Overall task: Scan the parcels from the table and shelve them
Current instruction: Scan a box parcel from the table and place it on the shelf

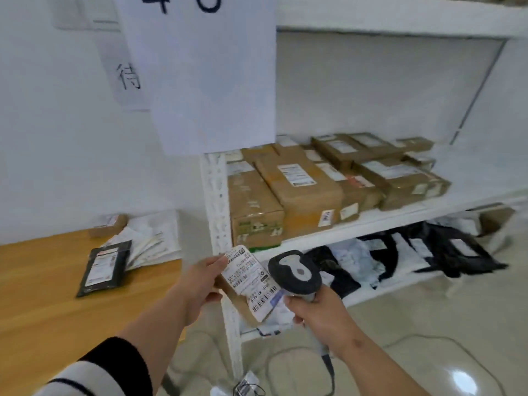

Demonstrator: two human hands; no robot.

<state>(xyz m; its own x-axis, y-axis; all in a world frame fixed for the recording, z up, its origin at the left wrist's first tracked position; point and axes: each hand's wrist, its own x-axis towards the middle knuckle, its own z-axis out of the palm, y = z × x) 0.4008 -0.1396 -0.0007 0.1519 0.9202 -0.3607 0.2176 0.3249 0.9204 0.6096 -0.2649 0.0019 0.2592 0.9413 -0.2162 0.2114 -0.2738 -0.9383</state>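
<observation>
The left hand (203, 281) pinched one small cardboard parcel (248, 284) by its left edge, thumb below and fingers curled over the top; the right hand (317, 310) was wrapped tight round the handle of a single grey barcode scanner (295, 271), its head hovering just over the parcel's right side; the parcel sat in mid-air in front of the white shelf post (218, 201), label up, long axis running from upper left down to lower right, the barcode end lowest and nearest the scanner; a cable (328, 367) trailed from the scanner grip to the floor; out on the wooden table (43, 295) at left lay one black mailer (104, 268), a fanned pile of white envelopes (151, 241) and one small brown box (110, 224) against the wall; the middle shelf (371, 221) carried a crowd of brown cartons, too overlapped to count surely; below it, black and white poly bags (400, 252) lay heaped.
</observation>
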